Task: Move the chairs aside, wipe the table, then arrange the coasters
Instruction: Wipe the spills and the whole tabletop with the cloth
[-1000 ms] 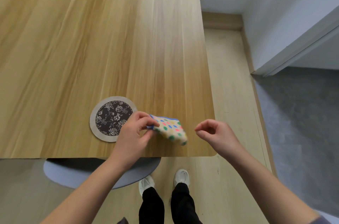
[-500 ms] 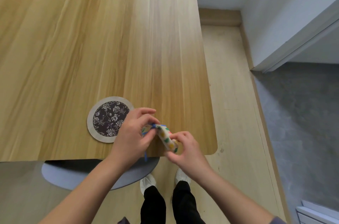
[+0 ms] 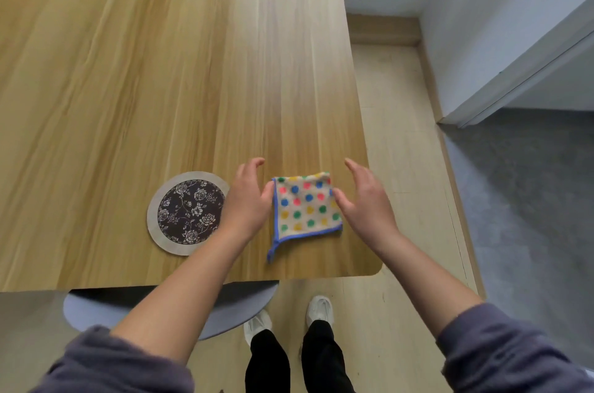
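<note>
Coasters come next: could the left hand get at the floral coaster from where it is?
Probably yes. The left hand, open by the cloth, is right beside the floral coaster, and nothing on the table lies between them.

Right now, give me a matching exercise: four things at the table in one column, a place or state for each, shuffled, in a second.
Things:
1. cloth
2. coaster
3. near chair
4. right hand

Places or states:
a. seat partly under the table's near edge
b. round, dark floral middle
c. open beside the cloth's right edge
d. spotted, lying flat

Pairs: 1-d, 2-b, 3-a, 4-c
</note>
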The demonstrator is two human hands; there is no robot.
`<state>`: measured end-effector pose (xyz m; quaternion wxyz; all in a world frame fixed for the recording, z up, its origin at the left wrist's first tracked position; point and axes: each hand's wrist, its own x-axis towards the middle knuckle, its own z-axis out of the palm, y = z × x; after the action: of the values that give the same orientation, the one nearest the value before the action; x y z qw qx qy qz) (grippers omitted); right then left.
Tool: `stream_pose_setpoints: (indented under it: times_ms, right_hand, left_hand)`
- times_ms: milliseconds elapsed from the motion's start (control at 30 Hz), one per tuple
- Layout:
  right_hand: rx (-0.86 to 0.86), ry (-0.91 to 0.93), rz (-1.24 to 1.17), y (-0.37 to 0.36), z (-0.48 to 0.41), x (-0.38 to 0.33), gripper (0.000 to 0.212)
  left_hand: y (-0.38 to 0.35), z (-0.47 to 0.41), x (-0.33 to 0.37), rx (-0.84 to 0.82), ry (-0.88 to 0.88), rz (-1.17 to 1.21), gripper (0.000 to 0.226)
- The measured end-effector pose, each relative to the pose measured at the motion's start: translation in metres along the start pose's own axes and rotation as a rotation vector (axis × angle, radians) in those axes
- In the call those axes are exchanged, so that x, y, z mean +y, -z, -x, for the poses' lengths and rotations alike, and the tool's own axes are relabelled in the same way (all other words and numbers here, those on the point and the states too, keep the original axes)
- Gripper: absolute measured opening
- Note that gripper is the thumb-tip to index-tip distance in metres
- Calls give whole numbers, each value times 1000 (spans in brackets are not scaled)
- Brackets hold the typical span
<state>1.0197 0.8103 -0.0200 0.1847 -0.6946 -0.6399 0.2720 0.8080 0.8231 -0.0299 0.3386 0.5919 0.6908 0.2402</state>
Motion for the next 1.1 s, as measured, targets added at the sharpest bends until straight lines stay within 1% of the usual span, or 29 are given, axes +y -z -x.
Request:
stream_pose_setpoints:
  times_ms: [33, 100, 167, 200, 267, 333, 400, 467, 533, 600, 667, 767, 900, 1000, 1100]
  right_hand:
    - [-5, 98, 108, -7, -1, 1, 60]
    - [-86, 253, 223, -29, -1, 0, 58]
    - [-173, 319, 269, -55, -4, -7, 55]
    - [-205, 317, 301, -69, -8, -10, 56]
    - [-265, 290, 442, -90, -15, -13, 61]
    - [-280, 300, 556, -102, -18, -10, 62]
    - [-261, 281, 602, -98, -20, 5, 62]
    - [-191, 155, 620, -81, -33, 25, 66]
    - [-157, 7, 624, -64, -47, 42, 68]
    - [-155, -38, 631, -60, -51, 46, 67]
    - [-155, -30, 622, -63, -40, 43, 68]
    - [-184, 39, 623, -70, -3, 45, 68]
    - [-167, 74, 613, -76, 25, 51, 64]
    - [-180, 69, 610, -72, 6, 50, 64]
    - [-168, 57, 611, -65, -39, 44, 68]
  left_hand:
    - [-1, -4, -7, 3, -1, -83, 46]
    - [0, -7, -23, 15, -37, -221, 48]
    - [1, -5, -36, 13, -69, -351, 49]
    - [0, -5, -44, 8, -79, -406, 51]
    - [-2, -4, -57, -21, -89, -500, 56]
    - [-6, -4, -73, -63, -100, -591, 61]
    - [-10, -3, -86, -87, -130, -671, 63]
    - [-13, -3, -93, -59, -152, -722, 66]
    - [-14, -4, -95, -47, -161, -741, 66]
    - [-14, -3, -96, -49, -164, -750, 65]
    - [-14, -2, -95, -60, -158, -739, 64]
    - [-12, -2, -90, -59, -144, -708, 61]
    - [1, -16, -80, 21, -178, -680, 47]
    - [9, -41, -68, 76, -212, -686, 40]
    - [10, -69, -69, 89, -171, -616, 33]
